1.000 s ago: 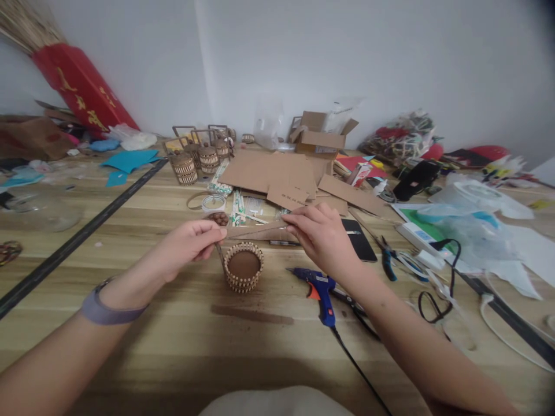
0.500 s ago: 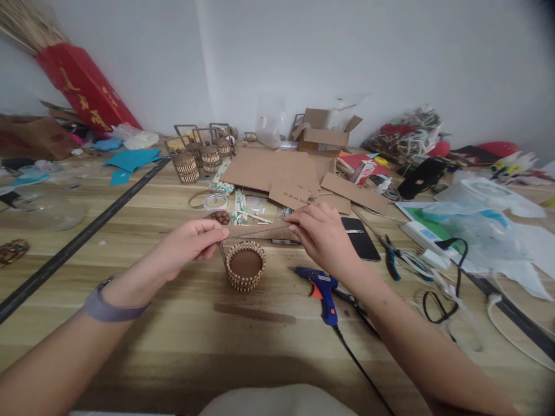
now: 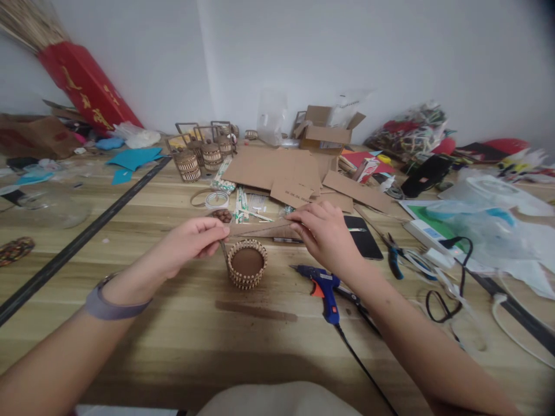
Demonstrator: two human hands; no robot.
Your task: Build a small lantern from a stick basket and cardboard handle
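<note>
A thin dark strip (image 3: 262, 230) runs taut between my two hands, above the table. My left hand (image 3: 195, 240) pinches it between thumb and fingers, and a length hangs from there down along the left side of a small round basket (image 3: 247, 281). My right hand (image 3: 323, 234) pinches the strip farther right, fingers bent downward. The basket has walls of short pale sticks and a flat brown bottom; it stands upright just below my hands. I cannot tell whether the strip is fixed to it.
A blue glue gun (image 3: 328, 294) lies right of the basket, its cord trailing forward. A flat brown strip (image 3: 255, 312) lies in front. Cardboard sheets (image 3: 269, 167) and finished lidded baskets (image 3: 188, 166) stand behind. Pliers (image 3: 393, 260) and a black tablet-like slab (image 3: 366, 245) sit to the right.
The view has shifted slightly, moving everything a few pixels. Both hands keep the same pinch on the strip, and the basket stays where it was.
</note>
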